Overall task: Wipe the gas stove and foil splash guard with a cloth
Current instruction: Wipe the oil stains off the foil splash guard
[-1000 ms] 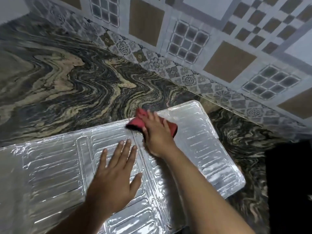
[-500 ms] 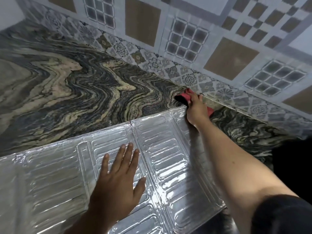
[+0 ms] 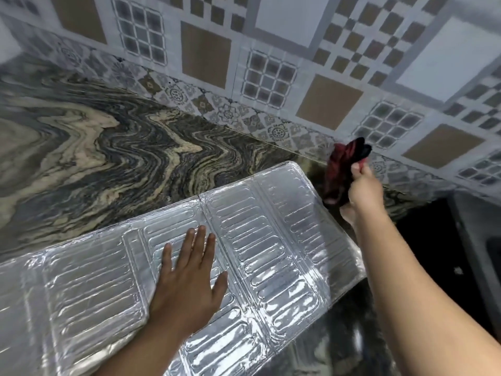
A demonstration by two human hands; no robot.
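Note:
The silver foil splash guard (image 3: pixel 271 240) lies flat on the marbled counter, its ribbed panels unfolded from the left edge to the middle right. My left hand (image 3: pixel 189 280) presses flat on its middle panel with the fingers straight. Off the guard's far right corner, my right hand (image 3: pixel 360 188) is raised and grips a crumpled red and black cloth (image 3: pixel 343 166), which hangs above the counter near the wall. The cloth is blurred.
The swirled dark and beige counter (image 3: pixel 95 158) stretches to the left and back. A patterned tile wall (image 3: pixel 271 63) rises behind it. At the right edge lies a dark area (image 3: pixel 433 253) with a grey rim (image 3: pixel 474 240); what it is I cannot tell.
My right hand swept the cloth from the middle of the guard to its far right corner, then lifted it off the foil toward the wall. The left hand stayed pressed flat.

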